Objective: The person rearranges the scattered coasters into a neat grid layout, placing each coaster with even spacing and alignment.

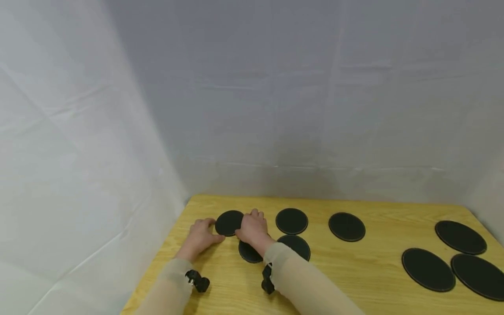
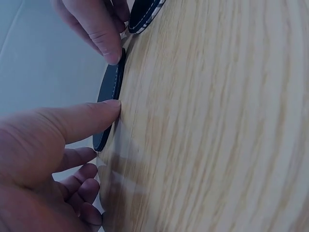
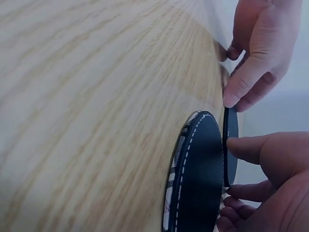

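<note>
A round black coaster [image 1: 228, 223] with a stitched rim lies flat near the table's back left, between both hands. My left hand [image 1: 200, 236] holds its left side, thumb at the near edge and index finger farther round. From the right, my right hand [image 1: 253, 229] grips the same coaster by its edge and covers part of it. In the left wrist view, both thumbs touch the near rim of this coaster [image 2: 107, 89]. Under the right wrist lies a second coaster [image 1: 249, 253], partly hidden; the right wrist view shows a coaster [image 3: 200, 169] with a patterned underside edge.
More black coasters lie on the wooden table [image 1: 236, 288]: one coaster [image 1: 292, 221] right of the hands, another [image 1: 297, 246] partly behind the right sleeve, one [image 1: 346, 226] farther right, and a group [image 1: 428, 269] at the far right. White sheeting [image 1: 275, 109] stands behind and at the sides.
</note>
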